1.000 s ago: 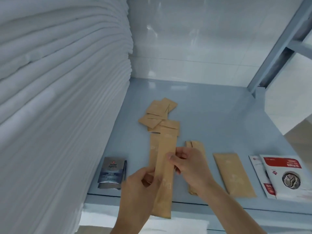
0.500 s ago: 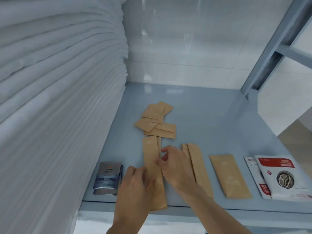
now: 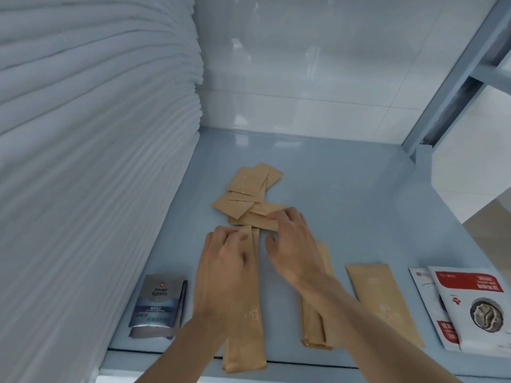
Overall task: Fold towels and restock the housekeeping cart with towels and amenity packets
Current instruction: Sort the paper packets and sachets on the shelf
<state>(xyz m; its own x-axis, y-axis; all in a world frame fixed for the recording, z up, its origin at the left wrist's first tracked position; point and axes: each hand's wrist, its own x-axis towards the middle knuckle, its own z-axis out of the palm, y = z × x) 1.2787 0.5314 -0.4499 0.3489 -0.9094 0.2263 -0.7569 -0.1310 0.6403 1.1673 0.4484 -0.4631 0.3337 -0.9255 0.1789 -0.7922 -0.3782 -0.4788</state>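
Note:
Long brown amenity packets (image 3: 246, 327) lie flat on the blue-grey cart shelf (image 3: 359, 211), reaching past its front edge. My left hand (image 3: 221, 261) rests on their upper part with the fingers bent at the top end. My right hand (image 3: 293, 244) reaches over to a pile of small square brown packets (image 3: 249, 194), fingertips touching a packet at the pile's near edge. A second stack of long packets (image 3: 315, 322) lies partly under my right forearm. A wider brown packet (image 3: 381, 302) lies to the right. A tall stack of folded white towels (image 3: 91, 161) fills the left.
A dark Douwe Egberts coffee sachet (image 3: 160, 305) lies by the towels at the front left. Red-and-white sachets (image 3: 470, 308) sit at the front right. A white tiled wall closes the back, and a grey metal frame post (image 3: 448, 87) rises at the right.
The long packet that both hands held up has been laid down on the shelf. My left hand now lies on it, and my right hand has moved forward to the small packets.

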